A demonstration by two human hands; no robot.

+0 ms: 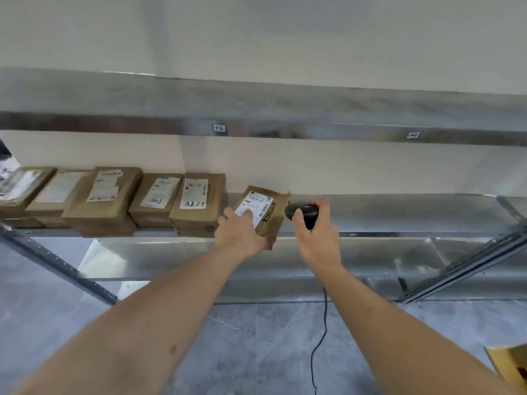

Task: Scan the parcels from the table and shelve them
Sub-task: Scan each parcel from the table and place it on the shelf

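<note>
My left hand (238, 232) has its grip around the near end of a small brown box (263, 213). My thumb lies on top, on the white label (253, 208), and my other fingers are under the box where I cannot see them. The box is tilted, with its far end over the shelf (399, 212) and its near end sticking out past the front edge. My right hand (313, 238) is curled tight around the black scanner (302, 211), just to the right of the box. Its cord (323, 323) hangs down toward the floor.

I think I am putting this box on the shelf now. To do it well, I should push it in flat and let it sit fully on the metal. It should go next to the row of boxes (114, 198) on the left, close to the one marked 8825 (198, 202), without bumping it. I should keep the label facing up so it can be read. I should keep the scanner and its cord out of the way.
</note>
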